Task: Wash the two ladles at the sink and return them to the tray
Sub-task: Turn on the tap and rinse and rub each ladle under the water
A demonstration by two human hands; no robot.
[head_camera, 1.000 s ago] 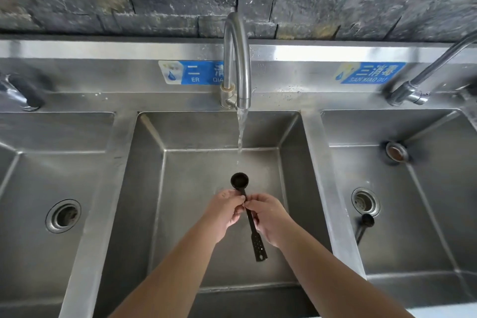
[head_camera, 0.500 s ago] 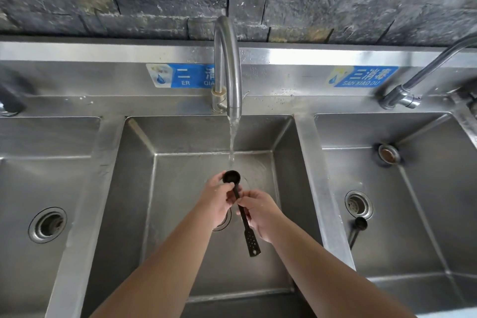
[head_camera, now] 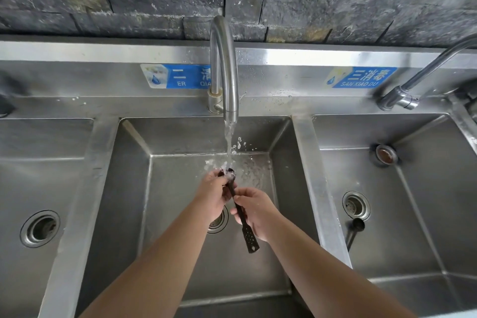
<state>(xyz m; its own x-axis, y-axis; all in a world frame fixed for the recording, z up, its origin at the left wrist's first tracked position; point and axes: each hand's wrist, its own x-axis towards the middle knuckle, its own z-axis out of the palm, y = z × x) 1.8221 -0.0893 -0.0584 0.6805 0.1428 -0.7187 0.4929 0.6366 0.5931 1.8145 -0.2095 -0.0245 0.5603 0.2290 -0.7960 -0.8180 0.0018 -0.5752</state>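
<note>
Over the middle sink basin I hold a black ladle with its small bowl up under the running tap stream. My right hand grips the handle's middle, and the perforated handle end hangs below it. My left hand wraps around the bowl end, where water splashes. A second black ladle lies in the right basin beside its drain. No tray is in view.
The curved steel faucet rises behind the middle basin. Another faucet stands at the back right. A left basin with its drain lies to the side. Steel dividers separate the basins, below a dark stone wall.
Both hands have raised the ladle away from me, so its bowl has moved from below the stream into it. Water now splashes off the bowl and my left fingers.
</note>
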